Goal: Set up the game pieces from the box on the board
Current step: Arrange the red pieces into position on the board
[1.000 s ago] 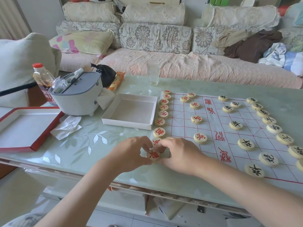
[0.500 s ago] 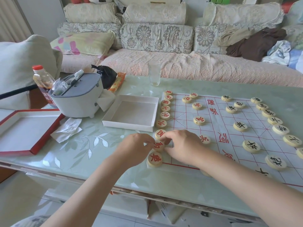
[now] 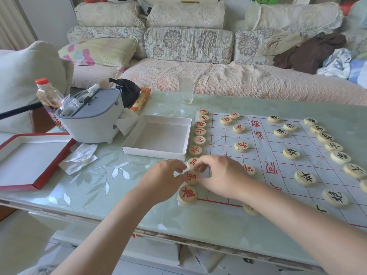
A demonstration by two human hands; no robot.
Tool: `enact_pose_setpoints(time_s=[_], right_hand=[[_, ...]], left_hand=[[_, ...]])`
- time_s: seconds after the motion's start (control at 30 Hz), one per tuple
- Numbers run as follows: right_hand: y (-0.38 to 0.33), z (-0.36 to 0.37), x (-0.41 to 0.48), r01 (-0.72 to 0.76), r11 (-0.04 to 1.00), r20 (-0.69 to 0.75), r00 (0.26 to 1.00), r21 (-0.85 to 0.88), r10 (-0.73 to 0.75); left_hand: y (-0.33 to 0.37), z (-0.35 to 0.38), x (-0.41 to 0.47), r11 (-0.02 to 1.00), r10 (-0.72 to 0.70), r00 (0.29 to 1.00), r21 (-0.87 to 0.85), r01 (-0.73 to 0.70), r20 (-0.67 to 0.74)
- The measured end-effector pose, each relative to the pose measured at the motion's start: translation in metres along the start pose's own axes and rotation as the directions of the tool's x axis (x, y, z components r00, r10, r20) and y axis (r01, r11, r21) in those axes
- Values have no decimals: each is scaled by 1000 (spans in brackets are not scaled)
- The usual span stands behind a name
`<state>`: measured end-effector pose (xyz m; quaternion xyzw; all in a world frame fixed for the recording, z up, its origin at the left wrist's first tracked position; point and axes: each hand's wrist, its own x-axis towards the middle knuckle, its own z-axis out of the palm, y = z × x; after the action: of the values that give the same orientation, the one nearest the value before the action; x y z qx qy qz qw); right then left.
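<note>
The white paper board [image 3: 258, 155] with red lines lies on the right half of the table. A column of round wooden pieces with red characters [image 3: 199, 140] runs down its left edge, and black-character pieces [image 3: 340, 157] line the right side. My left hand [image 3: 162, 181] and my right hand [image 3: 220, 175] meet at one red piece [image 3: 191, 178] in that column, fingertips pinching it from both sides as it lies flat. Just below it, a larger-looking red piece [image 3: 187, 194] sits free on the near left corner. The white box [image 3: 158, 135] stands empty left of the board.
A red-rimmed box lid [image 3: 29, 159] lies at the far left, with a crumpled tissue [image 3: 79, 158] beside it. A grey container [image 3: 93, 120], a bottle [image 3: 48, 96], a black bag [image 3: 129, 92] and an empty glass [image 3: 186, 88] stand behind. A sofa runs along the far side.
The red piece that both hands held a second ago now lies on the near left corner. Both hands have moved slightly farther up the column to the neighbouring red piece.
</note>
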<state>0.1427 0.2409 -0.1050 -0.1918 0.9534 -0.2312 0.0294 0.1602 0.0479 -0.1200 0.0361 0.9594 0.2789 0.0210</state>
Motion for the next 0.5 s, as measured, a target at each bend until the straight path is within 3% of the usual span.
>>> enact_pose_setpoints(time_s=[0.13,0.27,0.5], right_hand=[[5,-16,15,-31,1000,-75,997,3,32],[9,-15,28,-73,995,-9,997,-65,73],[15,-9,45,-66,998,35,997,22,65]], left_hand=[[4,-6,7,998,49,994,35,-46,-93],[8,-3,18,999,8,1000,32,-7,-27],[8,3,27,998,-8,1000,-65,8,9]])
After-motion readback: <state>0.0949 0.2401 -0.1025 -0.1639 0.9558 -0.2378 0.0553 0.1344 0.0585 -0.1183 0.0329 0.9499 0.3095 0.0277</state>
